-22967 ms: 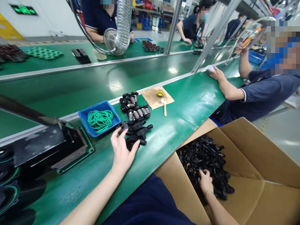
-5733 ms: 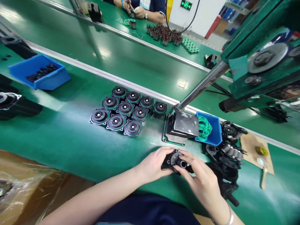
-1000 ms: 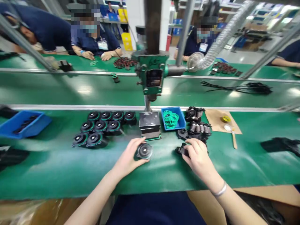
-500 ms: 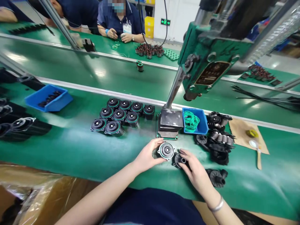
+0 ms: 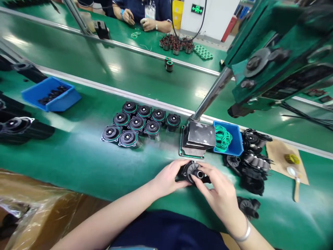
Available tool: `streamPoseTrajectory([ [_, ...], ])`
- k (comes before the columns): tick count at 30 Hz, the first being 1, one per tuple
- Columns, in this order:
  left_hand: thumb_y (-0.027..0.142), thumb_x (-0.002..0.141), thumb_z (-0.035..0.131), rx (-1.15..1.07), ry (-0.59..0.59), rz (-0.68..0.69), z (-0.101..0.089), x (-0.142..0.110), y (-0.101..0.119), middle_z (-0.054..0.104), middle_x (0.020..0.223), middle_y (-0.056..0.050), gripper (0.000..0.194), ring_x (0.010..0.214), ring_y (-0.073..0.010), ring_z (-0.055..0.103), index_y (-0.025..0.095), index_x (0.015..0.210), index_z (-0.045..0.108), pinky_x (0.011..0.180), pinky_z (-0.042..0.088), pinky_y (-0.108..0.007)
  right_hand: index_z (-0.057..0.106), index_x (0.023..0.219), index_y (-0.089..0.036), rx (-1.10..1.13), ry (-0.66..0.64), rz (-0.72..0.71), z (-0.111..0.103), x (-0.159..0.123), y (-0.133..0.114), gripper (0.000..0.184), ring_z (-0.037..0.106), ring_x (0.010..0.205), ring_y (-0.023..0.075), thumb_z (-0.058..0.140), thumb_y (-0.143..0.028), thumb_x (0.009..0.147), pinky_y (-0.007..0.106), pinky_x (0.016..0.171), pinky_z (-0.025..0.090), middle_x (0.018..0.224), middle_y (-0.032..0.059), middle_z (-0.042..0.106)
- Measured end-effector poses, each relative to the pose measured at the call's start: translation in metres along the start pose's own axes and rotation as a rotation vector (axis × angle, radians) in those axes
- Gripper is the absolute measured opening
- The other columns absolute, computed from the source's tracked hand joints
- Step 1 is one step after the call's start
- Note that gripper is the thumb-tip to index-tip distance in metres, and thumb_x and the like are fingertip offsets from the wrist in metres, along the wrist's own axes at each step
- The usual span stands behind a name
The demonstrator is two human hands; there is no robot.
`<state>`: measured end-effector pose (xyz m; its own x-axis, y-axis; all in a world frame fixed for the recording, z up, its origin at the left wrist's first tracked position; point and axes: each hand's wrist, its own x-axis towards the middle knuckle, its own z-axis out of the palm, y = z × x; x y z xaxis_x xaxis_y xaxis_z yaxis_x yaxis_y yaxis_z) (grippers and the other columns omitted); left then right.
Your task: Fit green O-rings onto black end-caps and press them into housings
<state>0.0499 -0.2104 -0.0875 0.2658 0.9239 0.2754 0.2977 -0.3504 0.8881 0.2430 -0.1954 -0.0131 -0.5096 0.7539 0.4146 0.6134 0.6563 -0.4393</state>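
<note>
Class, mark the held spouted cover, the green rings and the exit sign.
Spouted cover (image 5: 193, 169), head view: ribbed face.
Green rings (image 5: 223, 139), head view: tangle's middle.
Exit sign (image 5: 197, 9), head view: panel centre.

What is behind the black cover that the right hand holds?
Behind the black cover, a black body partly shows in the left hand; its face toward the cover is hidden.

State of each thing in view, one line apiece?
Left hand: closed around a black housing
Black housing: held, end covered
Right hand: closed on a black cover
Black cover: over the housing's end; full seating unclear
Right blue bin: open, green rings inside
Left blue bin: open, black parts inside
Nine assembled units: upright, grouped
Wood-handled tool: lying, handle past the brown paper
Exit sign: lit
</note>
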Motion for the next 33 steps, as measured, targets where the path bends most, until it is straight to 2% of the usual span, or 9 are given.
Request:
streamPoseTrajectory([
  [4,0.031,0.083,0.075,0.001,-0.016,0.007,-0.001,0.001,0.002,0.061,0.132,-0.015,0.063,0.123,-0.0287,0.060,0.021,0.135,0.043,0.105,0.052,-0.047,0.058,0.108,-0.016,-0.024,-0.007,-0.012,0.002,-0.004,0.002,0.020,0.068,0.103,0.0193,0.067,-0.018,0.090,0.031,0.090,0.058,0.113,0.0122,0.068],
  [12,0.032,0.083,0.075,-0.004,-0.010,0.031,-0.001,0.001,0.001,0.061,0.132,-0.016,0.065,0.124,-0.0293,0.060,0.021,0.138,0.042,0.104,0.052,-0.048,0.058,0.106,-0.015,-0.032,-0.060,-0.042,-0.005,0.007,0.002,0.018,0.069,0.104,0.0189,0.066,-0.019,0.091,0.030,0.092,0.057,0.110,0.0117,0.069],
  [23,0.030,0.084,0.074,-0.019,-0.018,0.024,-0.003,0.002,0.005,0.060,0.133,-0.015,0.068,0.124,-0.0286,0.060,0.022,0.142,0.038,0.104,0.053,-0.047,0.057,0.107,-0.016,-0.099,-0.079,-0.052,-0.007,0.008,0.001,0.016,0.071,0.101,0.0199,0.063,-0.023,0.094,0.031,0.087,0.060,0.111,0.0126,0.070],
  [26,0.029,0.086,0.072,-0.015,-0.042,0.076,-0.001,0.004,0.002,0.056,0.136,-0.014,0.067,0.127,-0.0268,0.058,0.025,0.143,0.037,0.107,0.051,-0.043,0.056,0.108,-0.017,-0.106,-0.085,-0.034,-0.002,0.005,0.001,0.017,0.071,0.101,0.0210,0.062,-0.025,0.094,0.032,0.084,0.062,0.112,0.0124,0.070],
  [29,0.028,0.085,0.073,0.046,-0.031,0.146,0.005,0.002,-0.003,0.056,0.135,-0.013,0.060,0.127,-0.0256,0.058,0.026,0.138,0.045,0.106,0.051,-0.040,0.054,0.108,-0.020,-0.092,-0.077,-0.018,0.003,0.003,0.001,0.015,0.072,0.098,0.0222,0.058,-0.026,0.096,0.034,0.081,0.064,0.111,0.0108,0.070],
  [31,0.027,0.082,0.075,0.104,0.003,0.165,0.005,0.002,0.000,0.059,0.130,-0.012,0.059,0.120,-0.0246,0.062,0.027,0.135,0.048,0.102,0.054,-0.038,0.054,0.109,-0.023,-0.071,-0.091,-0.018,-0.003,0.006,0.003,0.015,0.073,0.096,0.0245,0.056,-0.030,0.097,0.037,0.078,0.065,0.110,0.0095,0.071],
  [33,0.029,0.079,0.079,0.154,0.032,0.201,-0.002,0.008,0.011,0.063,0.124,-0.010,0.060,0.113,-0.0234,0.066,0.026,0.132,0.051,0.097,0.057,-0.036,0.055,0.114,-0.026,-0.029,-0.127,-0.054,-0.025,0.018,0.006,0.024,0.074,0.093,0.0264,0.056,-0.041,0.095,0.039,0.073,0.067,0.108,0.0073,0.073],
])
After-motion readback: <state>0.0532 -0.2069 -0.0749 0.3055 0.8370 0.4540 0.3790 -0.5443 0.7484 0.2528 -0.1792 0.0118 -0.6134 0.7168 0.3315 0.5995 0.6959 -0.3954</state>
